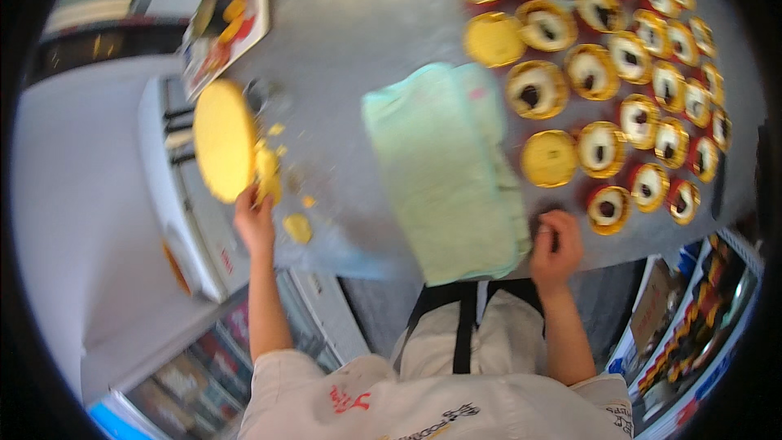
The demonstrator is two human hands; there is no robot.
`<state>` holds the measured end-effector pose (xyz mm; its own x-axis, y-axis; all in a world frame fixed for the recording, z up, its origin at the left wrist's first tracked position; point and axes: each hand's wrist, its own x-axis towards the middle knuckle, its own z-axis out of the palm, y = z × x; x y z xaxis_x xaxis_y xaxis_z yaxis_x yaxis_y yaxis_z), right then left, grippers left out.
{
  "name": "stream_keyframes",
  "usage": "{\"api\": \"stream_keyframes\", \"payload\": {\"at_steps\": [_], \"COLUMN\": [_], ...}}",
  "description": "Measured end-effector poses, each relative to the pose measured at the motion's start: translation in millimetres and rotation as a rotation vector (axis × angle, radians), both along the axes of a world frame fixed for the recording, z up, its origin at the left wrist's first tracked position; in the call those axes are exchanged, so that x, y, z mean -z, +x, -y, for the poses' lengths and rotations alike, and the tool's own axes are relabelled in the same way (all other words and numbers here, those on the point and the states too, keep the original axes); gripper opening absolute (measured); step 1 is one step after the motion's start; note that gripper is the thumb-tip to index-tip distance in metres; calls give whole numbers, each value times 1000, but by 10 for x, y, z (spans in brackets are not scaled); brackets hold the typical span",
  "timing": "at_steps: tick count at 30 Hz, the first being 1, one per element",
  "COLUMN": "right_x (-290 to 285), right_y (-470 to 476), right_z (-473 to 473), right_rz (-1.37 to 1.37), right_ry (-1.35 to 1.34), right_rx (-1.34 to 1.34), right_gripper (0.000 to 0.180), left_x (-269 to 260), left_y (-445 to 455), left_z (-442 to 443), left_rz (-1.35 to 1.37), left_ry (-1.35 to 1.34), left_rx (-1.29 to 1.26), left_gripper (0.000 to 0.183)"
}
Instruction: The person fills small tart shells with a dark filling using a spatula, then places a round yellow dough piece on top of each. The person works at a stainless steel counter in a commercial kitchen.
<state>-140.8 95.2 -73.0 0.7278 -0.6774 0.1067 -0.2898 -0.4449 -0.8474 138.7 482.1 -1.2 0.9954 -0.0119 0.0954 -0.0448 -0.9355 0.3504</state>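
Note:
At the table's left edge, my left hand [255, 220] pinches a bunch of yellow cake-like scraps [267, 174]. Right beside them lies a round yellow slab [223, 140], apparently a sponge cake layer. Loose crumbs and a small yellow piece [297, 228] are scattered nearby. My right hand [557, 249] is loosely curled at the table's front edge, just right of a folded light green cloth [443, 177]; whether it holds anything is unclear. Beyond it stand several red cups with gold rims [602, 150], showing white filling and a dark centre. Yellow discs [549, 158] top two cups.
A white tray [261, 18] with colourful items sits at the far left of the metal table [354, 30]. A blurred clear round object [264, 95] stands near the slab. Below the table are shelves with packages at left and a stocked rack [690, 324] at right.

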Motion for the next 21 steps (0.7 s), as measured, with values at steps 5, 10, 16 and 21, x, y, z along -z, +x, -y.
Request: {"api": "stream_keyframes", "payload": {"at_steps": [5,10,16,21], "right_x": [-38,-19,-24,-45], "right_y": [39,36,20,4], "right_z": [12,26,35,66], "right_rz": [60,85,113,123], "right_ry": [58,56,68,81], "right_rx": [26,23,22,8], "right_gripper": [13,14,14,13], "left_x": [-212,-276,-355,-261], "left_y": [138,252,441,675], "left_z": [1072,2570,3842,4330], "left_rz": [-66,-365,-351,-279], "left_ry": [-325,-789,-875,-789], "left_rx": [237,582,727,672], "left_gripper": [22,23,29,30]}}
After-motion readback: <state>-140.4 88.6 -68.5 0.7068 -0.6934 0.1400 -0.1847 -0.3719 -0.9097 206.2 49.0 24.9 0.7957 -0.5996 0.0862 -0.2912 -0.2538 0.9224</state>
